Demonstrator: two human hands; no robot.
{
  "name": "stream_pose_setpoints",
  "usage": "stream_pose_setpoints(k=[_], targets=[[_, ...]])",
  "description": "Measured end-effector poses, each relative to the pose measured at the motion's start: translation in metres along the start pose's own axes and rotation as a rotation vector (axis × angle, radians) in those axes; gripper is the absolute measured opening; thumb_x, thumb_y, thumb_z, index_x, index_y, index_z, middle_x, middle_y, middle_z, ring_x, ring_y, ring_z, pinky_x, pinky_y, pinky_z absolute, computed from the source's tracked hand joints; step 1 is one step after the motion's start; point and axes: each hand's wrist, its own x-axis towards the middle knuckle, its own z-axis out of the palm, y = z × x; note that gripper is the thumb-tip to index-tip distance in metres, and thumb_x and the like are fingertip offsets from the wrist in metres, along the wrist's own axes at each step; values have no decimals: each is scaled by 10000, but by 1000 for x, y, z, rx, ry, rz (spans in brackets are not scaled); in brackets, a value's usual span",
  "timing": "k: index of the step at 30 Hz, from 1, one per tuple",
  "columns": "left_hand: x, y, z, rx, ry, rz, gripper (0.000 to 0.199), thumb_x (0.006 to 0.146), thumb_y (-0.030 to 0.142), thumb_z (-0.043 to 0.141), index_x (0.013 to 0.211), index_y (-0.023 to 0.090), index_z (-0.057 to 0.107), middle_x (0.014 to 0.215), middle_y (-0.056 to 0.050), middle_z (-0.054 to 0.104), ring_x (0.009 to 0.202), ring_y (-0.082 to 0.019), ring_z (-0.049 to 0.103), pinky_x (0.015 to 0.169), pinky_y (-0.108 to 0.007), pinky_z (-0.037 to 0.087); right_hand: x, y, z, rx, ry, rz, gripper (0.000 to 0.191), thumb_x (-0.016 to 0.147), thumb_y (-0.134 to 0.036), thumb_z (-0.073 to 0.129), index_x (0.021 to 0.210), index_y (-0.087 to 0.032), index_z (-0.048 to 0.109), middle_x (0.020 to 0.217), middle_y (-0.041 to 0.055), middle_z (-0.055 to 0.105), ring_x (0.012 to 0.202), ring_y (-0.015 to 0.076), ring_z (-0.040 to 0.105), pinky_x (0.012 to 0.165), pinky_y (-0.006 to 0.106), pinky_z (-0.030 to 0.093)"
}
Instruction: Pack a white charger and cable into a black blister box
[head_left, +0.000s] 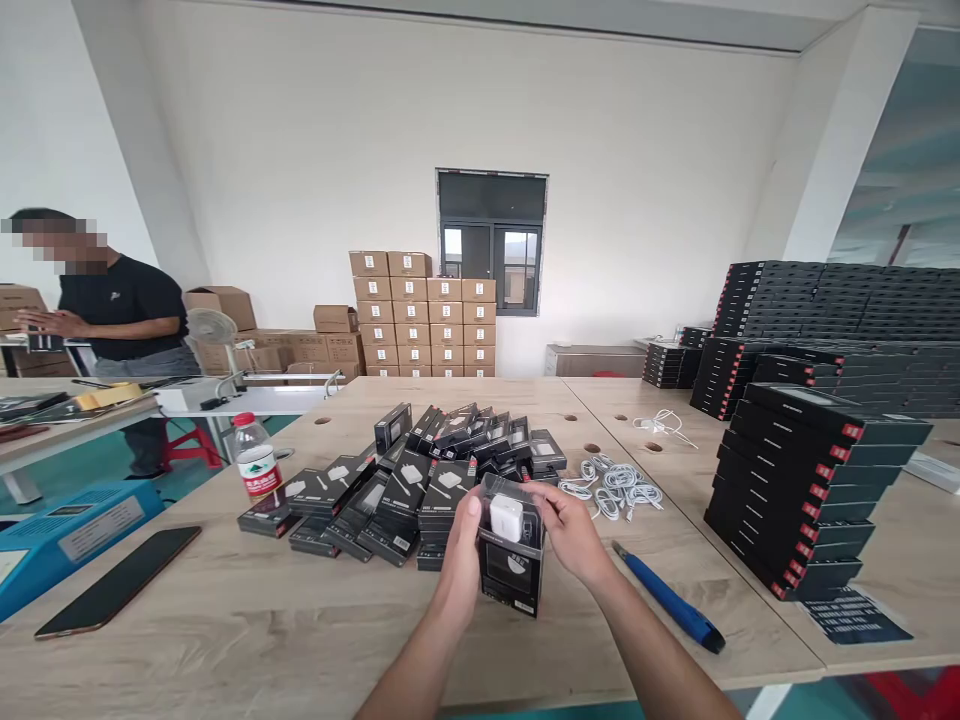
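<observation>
The left hand [459, 560] grasps the clear-windowed charger box [510, 585] at its left side, thumb along the upper left edge; its other fingers are largely hidden. The right hand [576, 530] holds the same box at the upper right edge, thumb and index finger closed on the clear plastic. The box is upright at the lower centre of the frame, with a white power adapter [506, 518] visible in its upper window. Directly behind it, a loose pile of black charger boxes [405, 485] covers the centre of the wooden table [300, 660]. Coiled white cables [621, 486] lie right of the pile; a blue-handled tool [667, 598] lies diagonally to the right of the right hand. A tall stack of flat black boxes [795, 490] stands at the right of the frame, partly over a dark printed sheet [859, 618]. A red-capped plastic bottle [257, 460] stands at the left end of the pile. A smartphone [120, 583] lies at the lower left, near a blue device [82, 535]. At the upper left, a person in a black shirt [124, 305] stands beyond the table. Cartons [427, 320] are stacked against the rear wall.
</observation>
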Motion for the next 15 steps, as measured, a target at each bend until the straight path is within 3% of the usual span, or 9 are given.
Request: stream_pose_setpoints(k=[5, 9, 12, 15], targets=[[8, 17, 19, 60, 84, -64, 630, 811, 668, 598, 1197, 173, 647, 1120, -103, 750, 1061, -283, 677, 890, -360, 506, -6, 3, 0, 59, 2, 17, 472, 925, -600, 545, 1126, -226, 749, 1139, 92, 755, 1097, 282, 678, 1022, 444, 499], [8, 19, 19, 148, 63, -65, 493, 796, 544, 588, 1112, 181, 692, 996, -71, 770, 941, -266, 697, 790, -344, 507, -15, 4, -1, 161, 149, 78, 513, 870, -638, 626, 1137, -204, 689, 1001, 83, 755, 962, 265, 695, 902, 399, 554], [6, 11, 14, 247, 13, 2, 336, 706, 394, 686, 965, 182, 714, 928, -56, 761, 882, -250, 680, 787, -333, 487, -25, 6, -1, 224, 273, 100, 472, 830, -640, 683, 1021, -211, 642, 843, 41, 714, 797, 228, 675, 752, 347, 571], [7, -2, 10, 322, -35, 108, 319, 675, 336, 721, 955, 186, 688, 980, -65, 745, 939, -251, 664, 860, -346, 479, -37, 6, -4, 300, 330, 84, 405, 863, -619, 663, 952, -231, 585, 919, 45, 712, 874, 229, 688, 774, 341, 584]])
